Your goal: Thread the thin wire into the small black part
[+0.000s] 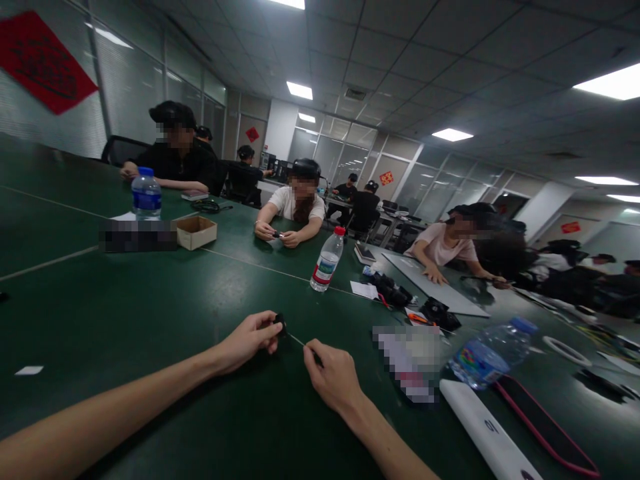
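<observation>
My left hand [249,341] rests on the dark green table [125,313] with its fingers pinched on a small black part [281,325]. My right hand [333,377] lies just to the right, fingers closed in a pinch around a thin pale wire or thread [298,341] that runs between the two hands. What the right fingers grip beyond the wire is too small to make out. Both forearms reach in from the bottom edge.
An upright water bottle [327,260] stands ahead; another bottle [487,353] lies on its side at right beside a white bar [487,433] and a pink-edged phone [545,427]. A cardboard box [196,231] and a third bottle [146,194] sit left. Several seated people work around the table.
</observation>
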A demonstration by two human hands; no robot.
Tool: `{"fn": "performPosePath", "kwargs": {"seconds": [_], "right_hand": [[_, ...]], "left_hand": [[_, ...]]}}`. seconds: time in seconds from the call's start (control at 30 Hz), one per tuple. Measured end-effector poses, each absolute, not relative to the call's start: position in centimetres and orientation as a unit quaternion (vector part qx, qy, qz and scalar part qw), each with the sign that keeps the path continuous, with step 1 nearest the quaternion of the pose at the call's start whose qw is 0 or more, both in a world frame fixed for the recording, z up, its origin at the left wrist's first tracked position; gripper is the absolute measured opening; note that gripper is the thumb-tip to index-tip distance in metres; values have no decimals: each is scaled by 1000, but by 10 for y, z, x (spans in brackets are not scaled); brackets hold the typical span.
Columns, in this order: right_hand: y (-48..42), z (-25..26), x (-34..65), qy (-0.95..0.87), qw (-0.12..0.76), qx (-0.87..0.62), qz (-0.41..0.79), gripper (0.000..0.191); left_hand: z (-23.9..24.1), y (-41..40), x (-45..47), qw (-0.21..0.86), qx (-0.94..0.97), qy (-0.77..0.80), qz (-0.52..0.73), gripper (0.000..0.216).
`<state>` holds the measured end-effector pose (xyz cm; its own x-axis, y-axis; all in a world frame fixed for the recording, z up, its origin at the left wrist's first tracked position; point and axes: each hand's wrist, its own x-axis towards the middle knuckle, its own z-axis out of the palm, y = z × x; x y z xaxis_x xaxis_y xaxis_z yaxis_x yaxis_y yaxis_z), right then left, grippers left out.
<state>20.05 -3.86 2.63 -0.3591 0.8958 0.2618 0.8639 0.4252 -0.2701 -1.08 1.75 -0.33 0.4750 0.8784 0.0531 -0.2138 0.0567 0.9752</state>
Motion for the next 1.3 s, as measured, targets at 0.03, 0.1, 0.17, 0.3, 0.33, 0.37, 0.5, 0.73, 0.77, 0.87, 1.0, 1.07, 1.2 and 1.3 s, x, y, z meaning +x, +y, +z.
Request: {"fn": "performPosePath", "kwargs": {"seconds": [0.03,0.1,0.17,0.3,0.33,0.37,0.5,0.73,0.77,0.87,1.0,1.07,1.2,1.3], "right_hand": [[-38,27,201,-827,182,-529,47,32],[-38,27,202,-834,175,-521,52,31],[-38,27,202,-837,172,-517,50,31],[-37,26,202,-836,176,-519,38,29],[-37,26,202,-835,178,-520,36,29],[-36,25,202,-834,179,-521,36,29],[-36,23,202,-834,182,-521,32,29],[-36,25,202,-834,174,-523,30,31],[-36,26,202,-833,173,-524,31,31],[-36,27,201,-833,174,-523,37,30],[-36,28,202,-835,175,-520,41,30],[-36,27,202,-834,177,-521,42,29],[-35,25,203,-833,178,-522,42,28],[-35,25,203,-833,175,-524,35,28]], "left_hand": [[-4,17,-10,666,543,299,416,35],[-3,17,-9,672,535,294,420,34],[-4,17,-9,673,533,295,420,34],[-7,20,-8,674,529,297,420,35],[-7,20,-8,675,527,295,423,35],[-7,20,-8,676,525,293,426,35],[-3,18,-8,676,516,292,438,38],[7,13,-11,659,565,283,408,37],[7,13,-12,657,568,284,406,37],[6,14,-12,656,572,288,399,38],[4,15,-11,671,565,283,388,41],[2,16,-11,678,560,281,384,41],[2,16,-11,667,577,275,383,40],[4,15,-12,656,596,270,376,40]]}}
